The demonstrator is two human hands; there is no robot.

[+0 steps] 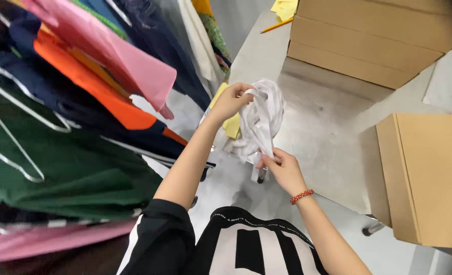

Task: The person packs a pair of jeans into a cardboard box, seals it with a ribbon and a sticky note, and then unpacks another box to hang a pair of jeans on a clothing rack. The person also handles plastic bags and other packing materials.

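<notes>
White cloth [260, 119] hangs vertical; left hand [231, 102] grips top, right hand [283, 170] pinches btm.

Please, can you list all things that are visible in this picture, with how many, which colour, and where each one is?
White bundle: one, white, strips or bags, held between both hands at centre.
Hanging garments: many, green, orange, pink, navy, on white hangers at left.
Cardboard boxes: a stack, brown, top right.
Cardboard box: one, brown, at right edge.
Yellow paper: one piece, yellow, behind the bundle.
Yellow notes: a few, yellow, top centre.
Pencil: one, orange-yellow, beside the notes.
Floor: grey, below everything.
Bracelet: one, red beads, on right wrist.
Shirt: black and white, bottom.
Left hand: grips the bundle's top.
Right hand: pinches the bundle's lower end.
</notes>
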